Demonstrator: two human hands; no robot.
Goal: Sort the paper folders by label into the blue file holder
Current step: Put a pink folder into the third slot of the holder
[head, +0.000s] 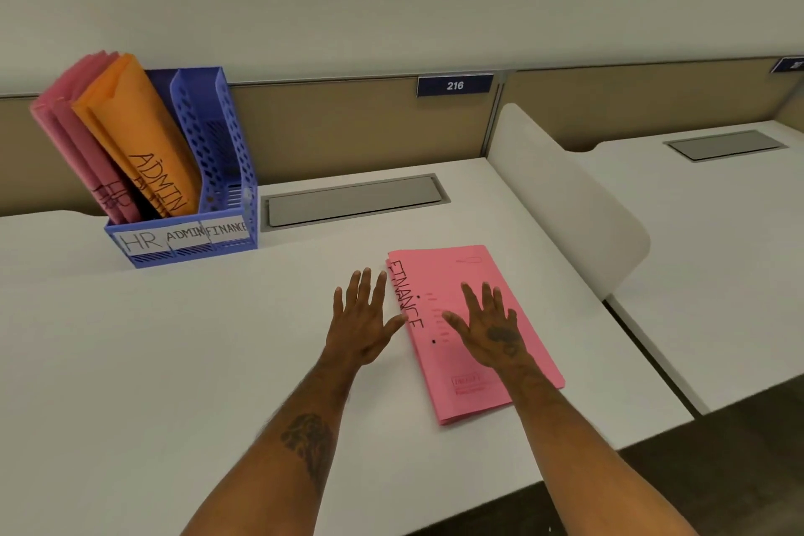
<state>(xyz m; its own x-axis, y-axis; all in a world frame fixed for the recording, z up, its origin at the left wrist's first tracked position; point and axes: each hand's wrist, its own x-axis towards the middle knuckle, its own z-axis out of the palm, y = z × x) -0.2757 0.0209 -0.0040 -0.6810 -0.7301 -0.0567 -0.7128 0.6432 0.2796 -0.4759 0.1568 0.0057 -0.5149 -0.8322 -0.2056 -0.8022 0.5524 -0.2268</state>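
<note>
A pink folder [452, 274] marked FINANCE lies flat on the white desk, right of centre, with at least one more pink folder under it. My right hand [489, 324] hovers over or rests on its middle, fingers spread. My left hand [363, 318] is open just left of the folder's spine edge, thumb near the lettering. The blue file holder [217, 170] stands at the back left, with front labels HR, ADMIN, FINANCE. Pink HR folders [78, 122] fill its left slot and orange ADMIN folders [139, 131] the middle slot. No folder shows in the right slot.
A grey cable flap [352, 200] is set into the desk behind the folder. A white curved divider [561, 196] bounds the desk on the right, and a beige partition with a sign 216 [454, 85] runs along the back. The desk's front edge runs diagonally near my forearms.
</note>
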